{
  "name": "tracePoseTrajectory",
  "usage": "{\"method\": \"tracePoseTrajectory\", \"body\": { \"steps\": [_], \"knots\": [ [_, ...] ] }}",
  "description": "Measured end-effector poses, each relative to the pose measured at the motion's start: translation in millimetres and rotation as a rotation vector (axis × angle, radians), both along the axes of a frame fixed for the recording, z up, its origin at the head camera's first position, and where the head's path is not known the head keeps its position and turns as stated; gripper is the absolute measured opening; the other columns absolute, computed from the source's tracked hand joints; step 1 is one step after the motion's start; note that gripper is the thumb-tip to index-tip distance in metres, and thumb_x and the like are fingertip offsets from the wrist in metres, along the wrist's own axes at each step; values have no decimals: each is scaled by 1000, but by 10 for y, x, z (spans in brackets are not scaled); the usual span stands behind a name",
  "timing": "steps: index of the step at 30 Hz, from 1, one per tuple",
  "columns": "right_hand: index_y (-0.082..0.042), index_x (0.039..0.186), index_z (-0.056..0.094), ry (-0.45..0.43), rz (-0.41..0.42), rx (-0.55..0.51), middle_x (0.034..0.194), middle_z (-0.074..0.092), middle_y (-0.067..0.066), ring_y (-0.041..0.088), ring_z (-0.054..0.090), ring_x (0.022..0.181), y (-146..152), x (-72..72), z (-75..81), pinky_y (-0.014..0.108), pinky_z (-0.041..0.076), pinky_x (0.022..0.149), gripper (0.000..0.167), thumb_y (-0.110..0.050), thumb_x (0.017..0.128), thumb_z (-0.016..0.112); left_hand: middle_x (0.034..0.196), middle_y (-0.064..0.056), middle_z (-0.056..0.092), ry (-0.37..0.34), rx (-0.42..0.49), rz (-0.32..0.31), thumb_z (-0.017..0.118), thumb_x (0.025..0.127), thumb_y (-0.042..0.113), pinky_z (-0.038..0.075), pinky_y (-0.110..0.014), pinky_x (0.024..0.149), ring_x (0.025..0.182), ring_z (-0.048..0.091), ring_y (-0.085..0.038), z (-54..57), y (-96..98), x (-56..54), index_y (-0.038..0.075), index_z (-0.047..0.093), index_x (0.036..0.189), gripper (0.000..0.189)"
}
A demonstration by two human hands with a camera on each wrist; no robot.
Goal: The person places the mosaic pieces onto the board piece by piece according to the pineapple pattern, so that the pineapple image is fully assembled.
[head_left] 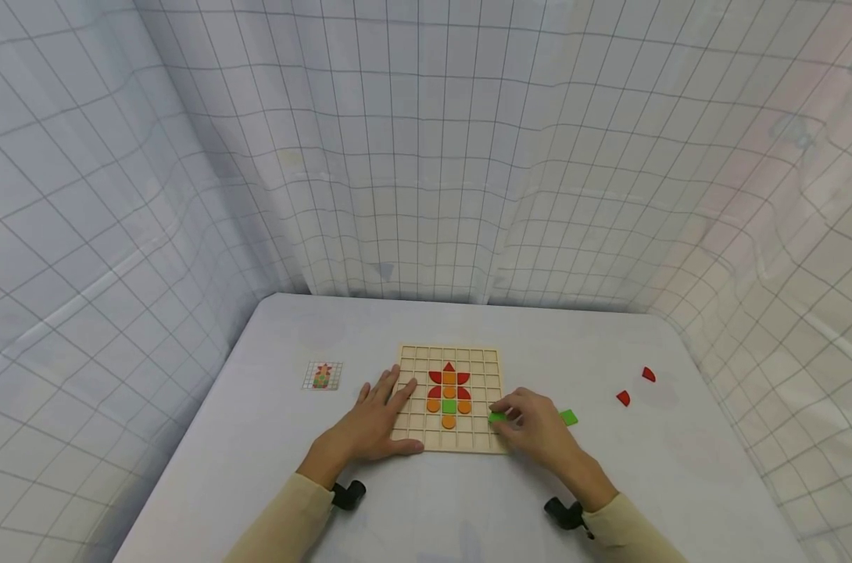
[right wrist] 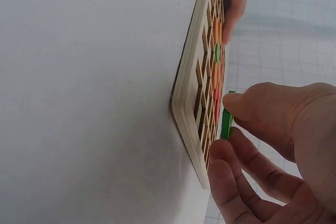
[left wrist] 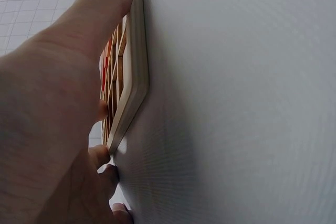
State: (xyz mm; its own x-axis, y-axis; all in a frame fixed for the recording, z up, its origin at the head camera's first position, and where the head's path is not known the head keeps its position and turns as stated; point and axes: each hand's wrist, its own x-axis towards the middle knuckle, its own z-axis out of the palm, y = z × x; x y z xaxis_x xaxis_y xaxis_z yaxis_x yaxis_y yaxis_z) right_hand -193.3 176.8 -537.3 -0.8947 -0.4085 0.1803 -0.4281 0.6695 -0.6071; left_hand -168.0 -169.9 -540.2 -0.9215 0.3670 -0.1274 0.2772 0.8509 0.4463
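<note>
A wooden grid board [head_left: 415, 442] lies on the table, with red, orange and green pieces set in its middle cells. My left hand [head_left: 375, 422] rests on the board's left edge, fingers spread and thumb along the near left corner; the left wrist view shows the thumb [left wrist: 100, 14] on the rim. Over the board's right edge, my right hand [head_left: 538, 428] pinches a green square tile [right wrist: 227, 121] between thumb and fingers. In the right wrist view that tile stands on edge, above the board's surface. Another green square tile [head_left: 569, 417] lies on the table beside the right hand.
Two red quarter-circle pieces [head_left: 649, 374] [head_left: 623, 399] lie further right on the table. To the left of the board is a small pattern card [head_left: 323, 376] with a printed figure on a grid. Grid-patterned white curtains [head_left: 426, 156] enclose the table's back and sides.
</note>
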Motion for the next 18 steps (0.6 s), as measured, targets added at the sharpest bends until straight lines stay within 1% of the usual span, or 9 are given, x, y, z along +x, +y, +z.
{"method": "tracePoseTrajectory", "body": {
  "steps": [5, 11, 13, 18],
  "knots": [
    [-8, 112, 89, -9, 43, -8, 106, 80, 1, 12, 76, 92, -71, -2, 17, 23, 67, 84, 20, -3, 94, 96, 195, -27, 15, 4, 7, -2, 89, 96, 67, 19, -78, 144, 182, 19, -50, 5, -2, -3, 9, 33, 184, 119],
    [-7, 109, 89, -29, 95, -23, 107, 80, 4, 5, 71, 89, -155, -8, 21, 19, 64, 80, 16, -3, 95, 95, 195, -27, 14, 6, 10, -3, 89, 96, 67, 19, -78, 144, 182, 19, -50, -7, -7, -8, 10, 33, 184, 119],
    [-7, 109, 90, -36, 114, -16, 107, 80, 3, 3, 69, 89, -179, -12, 17, 19, 63, 79, 15, -3, 95, 95, 195, -27, 14, 7, 7, -3, 89, 96, 67, 19, -78, 144, 182, 19, -50, -12, -8, -11, 10, 33, 184, 119],
    [-8, 110, 91, -48, 151, 12, 106, 80, 1, 4, 67, 88, -231, -26, 9, 18, 62, 78, 14, -4, 97, 95, 196, -26, 14, 5, 7, -1, 89, 96, 67, 19, -77, 145, 182, 19, -50, -13, -1, -11, 10, 33, 184, 119]
  ]
}}
